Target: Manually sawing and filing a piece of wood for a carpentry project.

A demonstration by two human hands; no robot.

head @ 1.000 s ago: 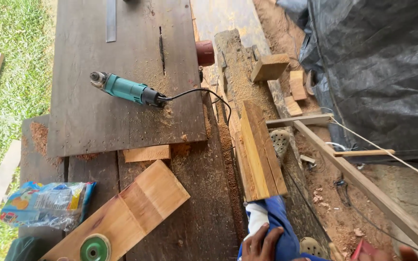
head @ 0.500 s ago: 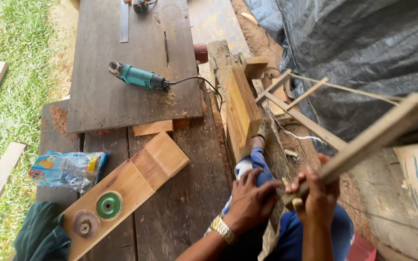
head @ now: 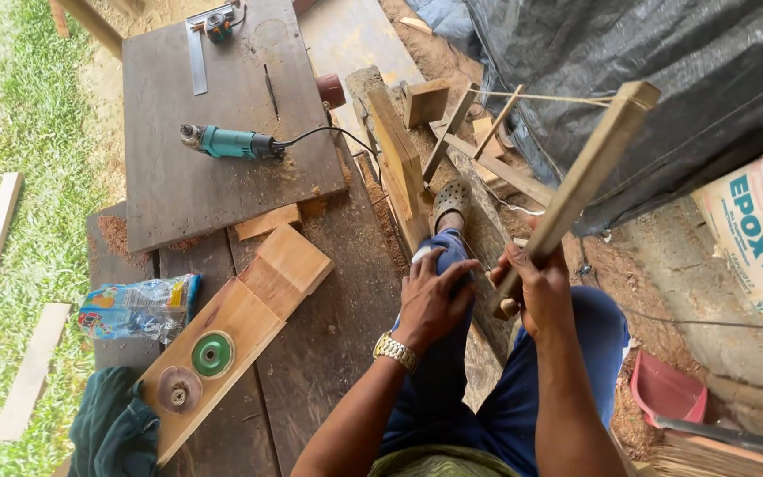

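Note:
My right hand [head: 536, 287] grips the lower end of a wooden frame saw [head: 576, 190], whose long bar slants up to the right with cords running across to other wooden pieces. My left hand [head: 432, 298], with a metal watch on the wrist, rests flat on my raised left knee in blue trousers. My left foot in a grey perforated shoe [head: 449, 201] presses against an upright wooden plank [head: 396, 163] set on edge beside the workbench.
A teal power tool [head: 231, 141] with a black cord lies on a dark board [head: 222, 124]. A light plank [head: 240, 327] carries a green disc [head: 212, 354] and a grey disc [head: 177, 390]. A plastic bag [head: 139, 306], green cloth [head: 112, 428], red dustpan [head: 664, 393] and black tarp [head: 664, 79] surround me.
The view has tilted down and back. My hands and knee came into view, and my right hand lifted the frame saw up, then steadied it against my knee.

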